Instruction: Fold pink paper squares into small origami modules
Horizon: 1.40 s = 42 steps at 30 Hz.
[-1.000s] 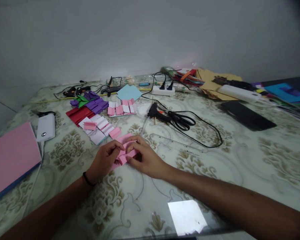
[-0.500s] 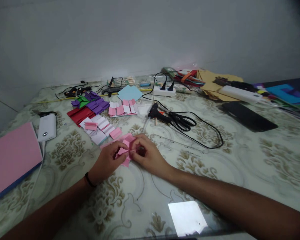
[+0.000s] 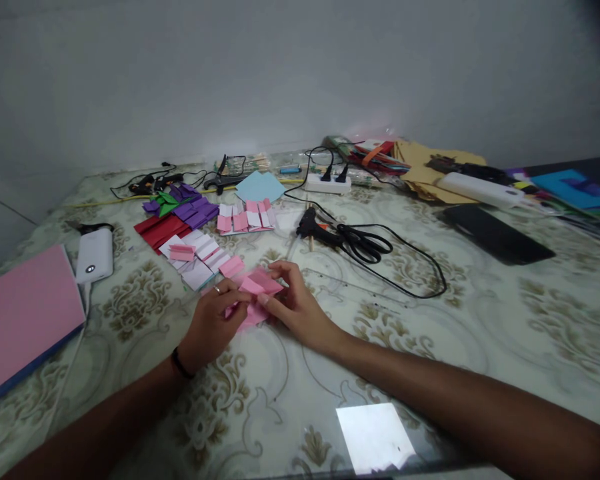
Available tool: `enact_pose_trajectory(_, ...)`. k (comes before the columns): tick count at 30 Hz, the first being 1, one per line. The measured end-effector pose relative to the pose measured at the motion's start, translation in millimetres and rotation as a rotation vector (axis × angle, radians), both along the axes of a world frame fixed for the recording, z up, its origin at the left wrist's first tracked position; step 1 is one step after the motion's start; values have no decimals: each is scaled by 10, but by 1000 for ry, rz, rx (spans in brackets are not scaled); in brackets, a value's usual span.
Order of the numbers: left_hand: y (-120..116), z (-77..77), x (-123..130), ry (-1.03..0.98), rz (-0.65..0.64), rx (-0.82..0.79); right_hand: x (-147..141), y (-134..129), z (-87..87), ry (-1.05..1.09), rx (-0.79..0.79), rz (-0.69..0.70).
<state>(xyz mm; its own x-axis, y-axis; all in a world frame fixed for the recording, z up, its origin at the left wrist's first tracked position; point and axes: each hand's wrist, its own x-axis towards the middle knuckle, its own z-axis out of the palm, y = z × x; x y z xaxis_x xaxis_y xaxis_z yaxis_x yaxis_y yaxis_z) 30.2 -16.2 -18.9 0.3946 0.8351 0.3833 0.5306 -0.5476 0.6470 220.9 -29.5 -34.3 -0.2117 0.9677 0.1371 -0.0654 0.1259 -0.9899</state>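
Observation:
Folded pink paper (image 3: 261,283) is held between both hands above the patterned tabletop. My left hand (image 3: 216,321) pinches its near left side with thumb and fingers; a ring and a dark wristband show on this hand and wrist. My right hand (image 3: 300,310) grips the right side, thumb in front and fingers behind. Just beyond lie folded white and pink paper pieces (image 3: 200,257). A second row of pink and white folded pieces (image 3: 247,217) is farther back.
A black glue gun (image 3: 320,230) with a looped cord and a clear ruler (image 3: 355,288) lie beyond my right hand. Purple (image 3: 195,207) and red folded papers (image 3: 163,232) are back left. At left are a white power bank (image 3: 95,255) and a pink board (image 3: 25,313); a black phone (image 3: 497,232) lies right.
The pink paper has been turned in my fingers, and a pointed flap now rises toward the right hand. Both hands have shifted slightly; my right fingers have spread around the paper's edge.

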Motion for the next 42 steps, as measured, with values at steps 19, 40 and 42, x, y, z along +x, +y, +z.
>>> enact_pose_trajectory(19, -130, 29, 45, 167, -110, 174, 58, 29, -5, -104, -7, 106)
enact_pose_trajectory(40, -132, -14, 15, -3, -84, 186, 83, 21, 70, -296, 121, 133)
enact_pose_trajectory(42, -137, -31, 1, -34, -72, 181, 82, 9, 84, -326, 141, 181)
